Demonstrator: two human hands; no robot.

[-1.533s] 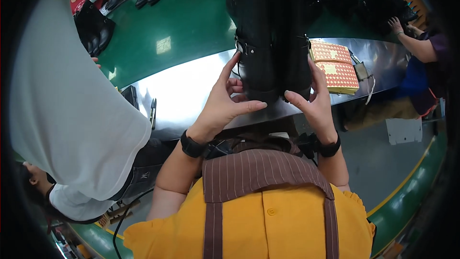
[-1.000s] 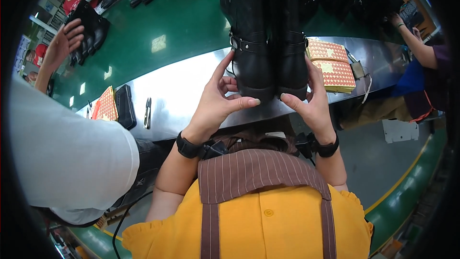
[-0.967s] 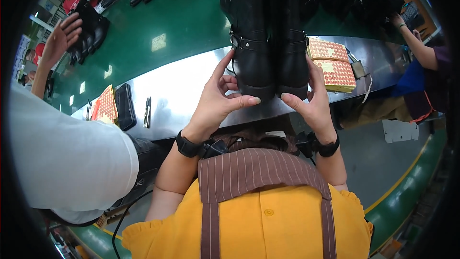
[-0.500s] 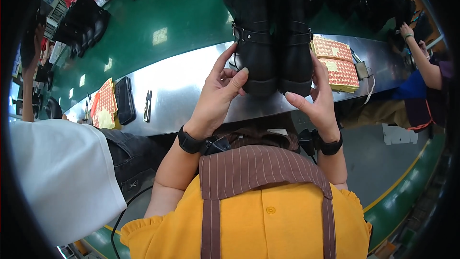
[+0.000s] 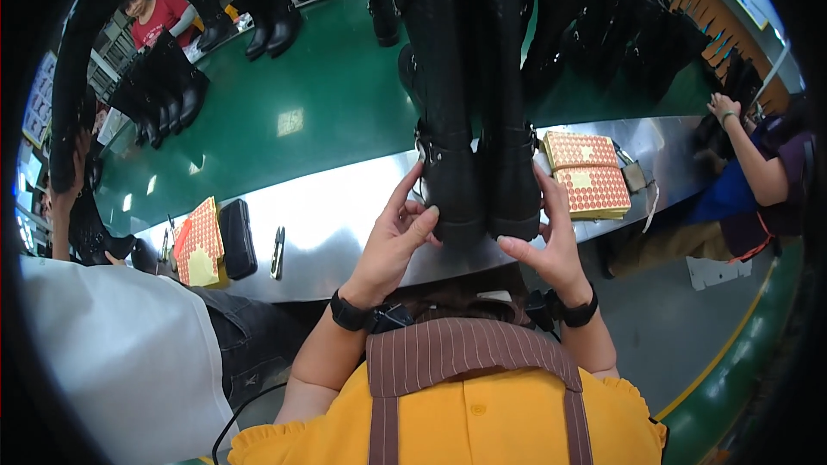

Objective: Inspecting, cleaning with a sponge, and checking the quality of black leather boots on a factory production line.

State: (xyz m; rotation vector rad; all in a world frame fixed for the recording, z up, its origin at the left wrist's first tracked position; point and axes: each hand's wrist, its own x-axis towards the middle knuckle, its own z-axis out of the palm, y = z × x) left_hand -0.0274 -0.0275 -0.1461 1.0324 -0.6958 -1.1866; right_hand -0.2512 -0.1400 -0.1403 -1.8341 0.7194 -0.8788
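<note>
Two tall black boots stand upright side by side on a metal tabletop [image 5: 345,198], heels toward me. Buckled straps circle their ankles. The left boot [image 5: 452,181] has my left hand [image 5: 388,245] at its heel, fingers along the outer side and thumb near the sole. Against the outer side of the right boot [image 5: 512,181] rests my right hand [image 5: 556,241], fingers bent round it and thumb by the heel. Both hands are partly curled and hold the pair between them. The boots' toes are hidden from me.
A green belt [image 5: 327,112] lies beyond the metal, with more black boots [image 5: 568,17] on it. Red-patterned sticker stacks [image 5: 594,172] sit at right and left [image 5: 202,245]. Beside the left stack are a black case [image 5: 238,238] and a cutter [image 5: 277,251]. Co-workers stand on both sides.
My view has tilted up, so everything sits lower in the picture and more of the boot shafts shows. The two boots look closer together. Both hands stay at the heels.
</note>
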